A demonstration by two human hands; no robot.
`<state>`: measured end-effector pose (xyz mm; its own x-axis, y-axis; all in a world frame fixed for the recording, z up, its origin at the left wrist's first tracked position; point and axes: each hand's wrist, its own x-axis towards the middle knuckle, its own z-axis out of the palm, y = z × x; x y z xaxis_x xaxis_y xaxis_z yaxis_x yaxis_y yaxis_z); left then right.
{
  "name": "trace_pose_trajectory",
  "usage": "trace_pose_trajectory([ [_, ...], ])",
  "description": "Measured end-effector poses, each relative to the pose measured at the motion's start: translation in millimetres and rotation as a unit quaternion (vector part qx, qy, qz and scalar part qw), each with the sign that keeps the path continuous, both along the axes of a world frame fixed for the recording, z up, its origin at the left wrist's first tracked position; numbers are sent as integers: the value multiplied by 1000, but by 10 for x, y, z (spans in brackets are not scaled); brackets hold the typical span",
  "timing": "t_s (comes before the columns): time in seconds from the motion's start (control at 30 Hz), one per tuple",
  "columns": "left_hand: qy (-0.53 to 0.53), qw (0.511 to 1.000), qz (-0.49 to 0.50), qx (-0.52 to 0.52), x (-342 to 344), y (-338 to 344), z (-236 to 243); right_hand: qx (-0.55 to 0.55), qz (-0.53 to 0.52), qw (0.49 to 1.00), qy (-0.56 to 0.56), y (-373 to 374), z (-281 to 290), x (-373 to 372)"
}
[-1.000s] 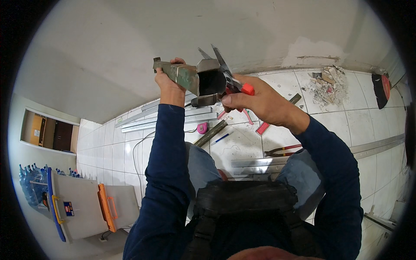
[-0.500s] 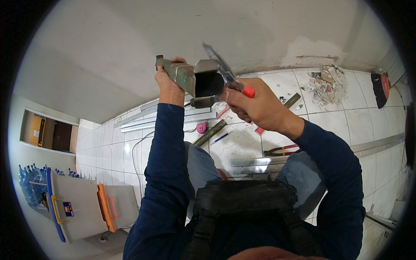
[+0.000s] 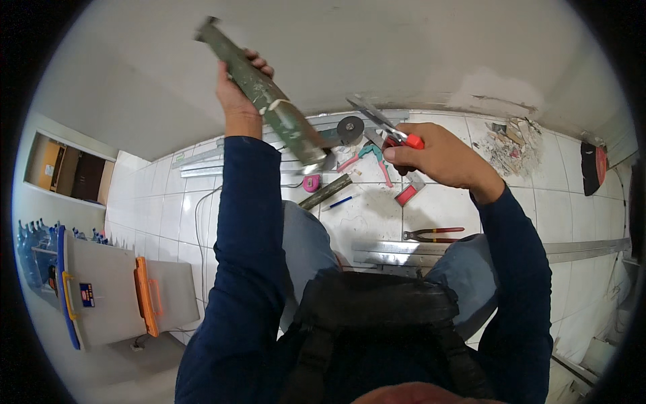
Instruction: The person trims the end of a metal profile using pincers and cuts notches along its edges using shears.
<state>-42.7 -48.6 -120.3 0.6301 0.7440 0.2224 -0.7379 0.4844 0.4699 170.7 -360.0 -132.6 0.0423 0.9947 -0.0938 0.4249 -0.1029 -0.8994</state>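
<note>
My left hand is closed around a long green metal channel spotted with pale marks, raised and slanting down to the right before the wall. Its lower end is blurred by motion. To the right, my right hand grips red-handled tin snips, their grey blades pointing up and left, apart from the channel. On the floor beneath are a black disc, teal-and-pink pliers, a pink tape measure, a second green channel piece and a blue pen.
Pincers and a red-and-grey object lie near my knees. Silvery metal profiles cross the tiled floor. Rubble is heaped by the wall, near a black-and-red item. Grey toolboxes and blue bottles stand left.
My left hand has moved up and left, swinging the channel from end-on to lengthwise. My right hand has shifted right and slightly down, taking the snips away from the channel's end.
</note>
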Motion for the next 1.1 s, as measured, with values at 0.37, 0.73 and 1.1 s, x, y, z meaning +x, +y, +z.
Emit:
trace_pose_trajectory([
  [0.37,-89,880,158,439,-268,-664,769,-34,-101,991,-85,280,-317,-199],
  [0.73,-138,844,36,517,-23,-890,764,-96,-85,990,57,351,-347,-130],
  [1.1,-91,869,55,484,-147,-876,829,-78,-73,989,99,419,-560,-153],
])
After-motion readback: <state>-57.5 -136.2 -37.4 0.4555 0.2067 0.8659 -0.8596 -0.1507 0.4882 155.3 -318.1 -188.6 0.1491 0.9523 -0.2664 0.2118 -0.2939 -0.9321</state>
